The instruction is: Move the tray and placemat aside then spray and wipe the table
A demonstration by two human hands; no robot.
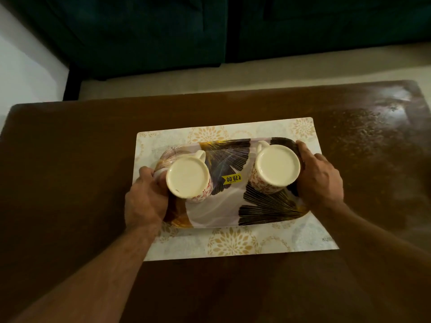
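A tray (231, 203) with a black, gold and lilac leaf pattern and a yellow price sticker lies on a pale placemat (233, 241) with gold flower prints, in the middle of the dark brown table (70, 171). Two cream mugs stand upside down on the tray, one at the left (187, 177) and one at the right (277, 165). My left hand (145, 199) grips the tray's left end. My right hand (319, 176) grips its right end. The tray's short edges are hidden under my fingers.
A dark green sofa (210, 31) stands beyond the table's far edge, with a strip of light floor (233, 75) between them. The table's right part (377, 127) shows a shiny, speckled patch. A white wall is at the far left.
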